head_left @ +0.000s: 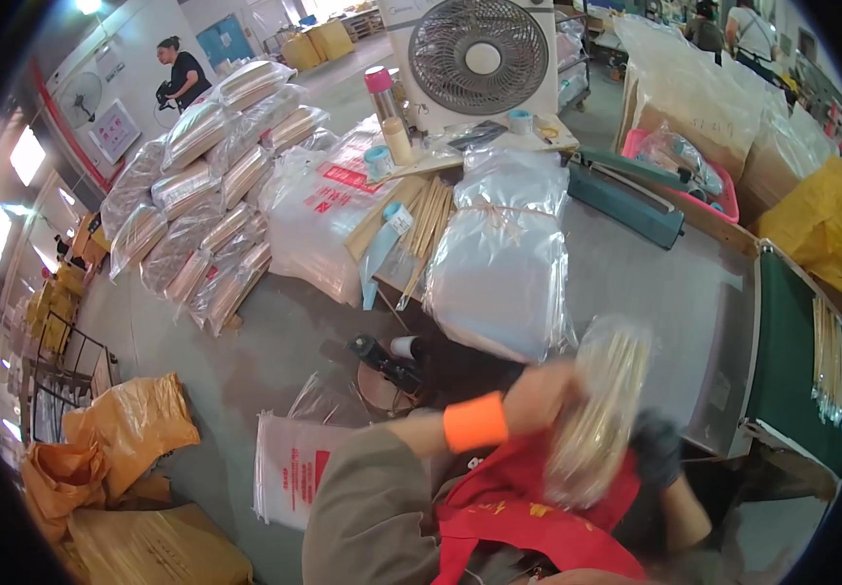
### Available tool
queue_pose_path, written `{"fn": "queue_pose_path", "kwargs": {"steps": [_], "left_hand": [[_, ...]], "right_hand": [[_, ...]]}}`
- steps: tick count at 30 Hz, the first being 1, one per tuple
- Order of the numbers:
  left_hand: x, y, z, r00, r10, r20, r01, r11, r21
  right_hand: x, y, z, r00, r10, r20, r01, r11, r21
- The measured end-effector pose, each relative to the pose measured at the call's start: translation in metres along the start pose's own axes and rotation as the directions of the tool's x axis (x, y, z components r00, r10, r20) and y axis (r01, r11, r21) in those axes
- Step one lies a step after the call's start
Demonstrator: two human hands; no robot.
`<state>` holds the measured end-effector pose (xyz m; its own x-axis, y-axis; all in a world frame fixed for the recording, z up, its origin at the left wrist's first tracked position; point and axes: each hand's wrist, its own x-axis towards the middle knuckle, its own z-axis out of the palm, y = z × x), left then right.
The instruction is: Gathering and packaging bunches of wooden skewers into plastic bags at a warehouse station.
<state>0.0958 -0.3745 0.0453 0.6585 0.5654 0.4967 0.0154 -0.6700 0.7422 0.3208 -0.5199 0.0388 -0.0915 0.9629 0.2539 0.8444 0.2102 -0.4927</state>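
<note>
A clear plastic bag of thin wooden sticks is held upright in front of my red apron. My left hand, with an orange band at its wrist, is closed on the bag's left side, near the upper half. Against the bag's lower right side is my right hand in a dark glove. Motion smears this hand, so its fingers cannot be made out. Just beyond the bag lies a stack of flat clear plastic bags, tied with a string.
A green bag sealer rests on the grey tabletop. Loose sticks and a tape roll lie left of the stack. Packed bags pile up at left. A box fan stands behind; green conveyor belt at right.
</note>
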Motion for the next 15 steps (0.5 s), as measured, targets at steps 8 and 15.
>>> {"fn": "queue_pose_path", "kwargs": {"steps": [8,15], "left_hand": [[0.146,-0.039,-0.056,0.848,0.259,0.463,-0.473,0.764,0.439],[0.201,0.074,-0.127,0.824,0.505,0.257,-0.547,0.588,0.596]], "right_hand": [[0.114,0.028,-0.080,0.872,-0.401,-0.282,0.279,0.878,-0.389],[0.122,-0.010,-0.181,0.966,-0.249,0.070,0.212,0.608,-0.766]]}}
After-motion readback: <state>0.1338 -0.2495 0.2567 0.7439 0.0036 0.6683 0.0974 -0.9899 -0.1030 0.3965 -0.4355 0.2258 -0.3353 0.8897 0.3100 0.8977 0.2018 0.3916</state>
